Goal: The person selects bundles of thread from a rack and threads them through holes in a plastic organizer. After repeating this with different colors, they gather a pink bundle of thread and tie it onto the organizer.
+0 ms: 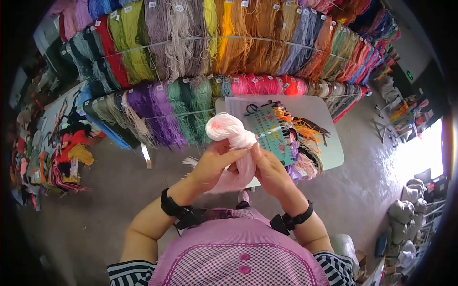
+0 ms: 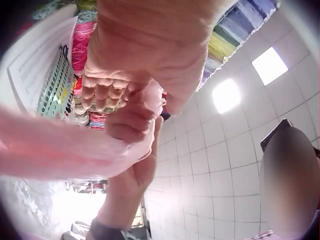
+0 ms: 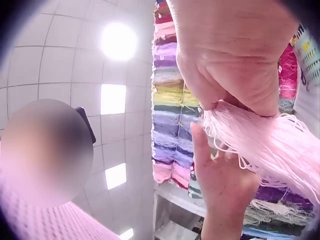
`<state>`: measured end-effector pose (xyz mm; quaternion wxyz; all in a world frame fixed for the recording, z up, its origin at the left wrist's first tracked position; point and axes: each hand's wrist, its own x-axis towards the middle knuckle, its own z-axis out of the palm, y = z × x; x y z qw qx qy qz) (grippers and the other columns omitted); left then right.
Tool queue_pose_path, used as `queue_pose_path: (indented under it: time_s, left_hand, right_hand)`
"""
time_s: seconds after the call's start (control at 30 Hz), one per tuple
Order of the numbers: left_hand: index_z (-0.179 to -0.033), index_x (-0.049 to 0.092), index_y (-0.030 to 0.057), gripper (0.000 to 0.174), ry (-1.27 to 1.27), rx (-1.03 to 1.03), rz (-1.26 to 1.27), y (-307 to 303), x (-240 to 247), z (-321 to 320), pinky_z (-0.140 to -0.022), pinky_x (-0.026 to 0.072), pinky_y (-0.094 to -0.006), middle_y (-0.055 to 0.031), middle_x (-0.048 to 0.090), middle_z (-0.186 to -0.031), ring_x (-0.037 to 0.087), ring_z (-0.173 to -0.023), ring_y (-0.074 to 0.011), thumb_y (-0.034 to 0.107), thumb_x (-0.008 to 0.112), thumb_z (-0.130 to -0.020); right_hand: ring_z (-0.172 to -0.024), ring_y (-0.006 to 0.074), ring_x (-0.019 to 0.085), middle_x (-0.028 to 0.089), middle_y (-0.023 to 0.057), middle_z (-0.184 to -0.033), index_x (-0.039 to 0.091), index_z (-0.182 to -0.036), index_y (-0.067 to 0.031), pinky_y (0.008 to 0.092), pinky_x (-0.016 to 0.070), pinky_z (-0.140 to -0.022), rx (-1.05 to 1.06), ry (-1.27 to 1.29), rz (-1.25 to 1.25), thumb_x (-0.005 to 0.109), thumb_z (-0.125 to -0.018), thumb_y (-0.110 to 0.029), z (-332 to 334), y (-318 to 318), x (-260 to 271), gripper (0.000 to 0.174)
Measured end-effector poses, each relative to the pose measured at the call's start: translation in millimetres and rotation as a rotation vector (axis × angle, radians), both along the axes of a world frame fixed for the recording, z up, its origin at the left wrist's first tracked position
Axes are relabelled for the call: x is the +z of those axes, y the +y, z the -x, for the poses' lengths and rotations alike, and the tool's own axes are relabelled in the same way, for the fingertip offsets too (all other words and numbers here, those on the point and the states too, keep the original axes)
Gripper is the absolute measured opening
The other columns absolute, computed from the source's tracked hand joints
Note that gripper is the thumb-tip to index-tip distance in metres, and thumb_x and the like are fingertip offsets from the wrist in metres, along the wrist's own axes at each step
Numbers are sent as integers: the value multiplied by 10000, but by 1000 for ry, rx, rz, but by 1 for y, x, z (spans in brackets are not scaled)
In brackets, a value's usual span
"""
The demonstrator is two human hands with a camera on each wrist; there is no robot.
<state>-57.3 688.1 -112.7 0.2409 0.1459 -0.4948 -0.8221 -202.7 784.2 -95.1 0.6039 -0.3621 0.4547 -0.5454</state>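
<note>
A pale pink skein of thread is held up in front of the body in the head view, its upper end bundled into a rounded, twisted loop and its tail hanging below the hands. My left hand grips it from the left under the twist, thumb across it. From the right, my right hand pinches it, thumb up against the twist. In the right wrist view loose strands spread out below the right hand. The left wrist view shows pink thread stretching left past the left hand.
Behind the hands a white table bears a green perforated card with colored threads tied along it. Racks of hanging skeins fill the far side. More yarn lies at the left; sacks stand at the right.
</note>
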Motion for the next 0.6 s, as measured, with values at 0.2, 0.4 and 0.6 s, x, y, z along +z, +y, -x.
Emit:
queue_pose_path:
  time_s: [0.2,0.4,0.6]
  left_hand:
    - [-1179,584,30,317,58,300,-84,0,5,1,-851,481,-267,-35,642,-1061,606,-957,-102,146,654,-892]
    - [-1119,594,45,247,-8,330,3,-13,1,-22,-801,486,-257,-26,660,-1004,615,-879,-93,233,565,-963]
    - [-850,628,47,307,-309,487,360,-40,-3,-48,-567,395,-237,49,547,-687,497,-617,-55,316,551,-975]
  right_hand:
    - [-725,99,586,652,18,-831,626,-1053,22,276,475,-677,-69,481,179,535,-948,-219,3,-23,-2,279]
    - [-701,90,529,639,12,-772,656,-1000,36,258,437,-645,-180,514,223,534,-929,-193,16,-25,-3,269]
    - [-517,82,479,550,10,-639,595,-854,-3,228,367,-500,-84,110,6,473,-937,-209,7,-15,7,253]
